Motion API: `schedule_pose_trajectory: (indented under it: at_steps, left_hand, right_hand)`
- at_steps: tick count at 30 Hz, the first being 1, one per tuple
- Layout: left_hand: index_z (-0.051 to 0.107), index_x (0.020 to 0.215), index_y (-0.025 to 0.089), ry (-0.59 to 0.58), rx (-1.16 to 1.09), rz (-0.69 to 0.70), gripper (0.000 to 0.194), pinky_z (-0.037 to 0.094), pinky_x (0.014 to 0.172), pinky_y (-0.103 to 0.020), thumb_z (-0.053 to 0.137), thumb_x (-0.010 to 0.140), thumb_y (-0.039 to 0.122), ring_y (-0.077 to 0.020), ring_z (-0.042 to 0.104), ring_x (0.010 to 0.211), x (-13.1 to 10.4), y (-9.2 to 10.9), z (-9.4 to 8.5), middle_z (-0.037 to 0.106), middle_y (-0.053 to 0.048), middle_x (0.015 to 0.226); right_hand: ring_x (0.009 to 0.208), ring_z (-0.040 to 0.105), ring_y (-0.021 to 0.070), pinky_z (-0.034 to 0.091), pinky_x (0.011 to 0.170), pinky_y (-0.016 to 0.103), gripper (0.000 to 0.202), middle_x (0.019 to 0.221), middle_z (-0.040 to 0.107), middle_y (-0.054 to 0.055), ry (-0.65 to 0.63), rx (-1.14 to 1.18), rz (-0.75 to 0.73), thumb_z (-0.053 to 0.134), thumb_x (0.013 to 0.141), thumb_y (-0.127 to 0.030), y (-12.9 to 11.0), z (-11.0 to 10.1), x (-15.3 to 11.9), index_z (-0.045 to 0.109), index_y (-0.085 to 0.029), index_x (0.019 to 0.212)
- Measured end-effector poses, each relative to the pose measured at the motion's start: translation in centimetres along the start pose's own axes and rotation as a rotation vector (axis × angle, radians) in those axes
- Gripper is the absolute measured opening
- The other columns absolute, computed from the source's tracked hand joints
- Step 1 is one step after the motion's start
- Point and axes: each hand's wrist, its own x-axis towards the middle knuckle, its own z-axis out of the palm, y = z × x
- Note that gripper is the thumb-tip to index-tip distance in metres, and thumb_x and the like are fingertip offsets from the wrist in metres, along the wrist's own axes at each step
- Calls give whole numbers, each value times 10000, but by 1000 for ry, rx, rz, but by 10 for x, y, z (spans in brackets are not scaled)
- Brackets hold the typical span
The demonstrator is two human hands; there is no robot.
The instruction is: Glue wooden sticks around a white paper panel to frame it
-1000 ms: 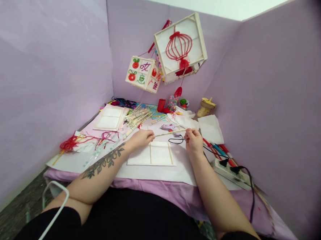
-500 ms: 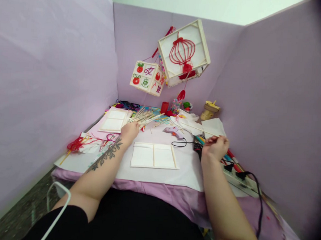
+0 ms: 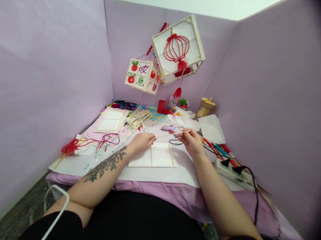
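A thin wooden stick [image 3: 170, 134] spans the space between my hands, above the table. My right hand [image 3: 192, 142] pinches its right end between thumb and fingers. At its left end my left hand [image 3: 143, 142] is closed, fingertips together on the stick. Below lies a white paper panel [image 3: 162, 157] edged with sticks and divided by one crossbar; my left hand covers its upper left corner. The glue gun [image 3: 167, 128] lies behind the stick, partly hidden by my right hand. Beyond my left hand is a pile of wooden sticks [image 3: 139, 118].
Another framed panel [image 3: 108, 120] lies at the back left, near red yarn [image 3: 70, 147]. Two decorated lanterns hang ahead, a large one [image 3: 193, 46] and a small one [image 3: 137, 75]. A power strip [image 3: 234, 175] with cables sits right. A yellow-lidded cup [image 3: 205, 107] stands behind.
My left hand has come from the stick pile toward the middle. My right hand has swung inward from the right side with the stick, which now bridges both hands.
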Motion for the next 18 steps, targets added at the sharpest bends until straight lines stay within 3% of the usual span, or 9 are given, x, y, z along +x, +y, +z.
schedule_pose_trajectory:
  at_steps: [4,7,12,18]
  left_hand:
    - [579,952,208,124,-60,-246,224,433,691,-271,359,939,246,-181,640,752,3,-12,-8,687,-24,755]
    - [508,1004,204,218,-192,-349,200,431,636,-267,320,945,237,-161,631,655,6,-22,-12,678,-13,726]
    - [479,950,198,293,-399,-397,121,426,563,-241,376,901,239,-124,625,570,7,-29,-11,690,-9,783]
    - [543,733,174,317,-450,-383,274,449,615,-255,390,887,342,-139,640,637,8,-30,-13,683,-31,783]
  right_hand:
    - [655,602,148,484,621,277,296,762,659,12,-15,-623,11,685,707,-408,9,-1,1,587,-198,891]
    - [718,571,160,462,714,303,191,823,630,33,-126,-1038,-50,657,722,-313,16,3,-1,609,-180,849]
    - [918,548,199,419,841,315,297,991,586,84,-336,-1219,-109,644,749,-300,20,15,-7,610,-161,1009]
    - [888,538,203,397,825,305,179,931,579,78,-292,-1337,-74,584,769,-240,22,16,-4,635,-172,927]
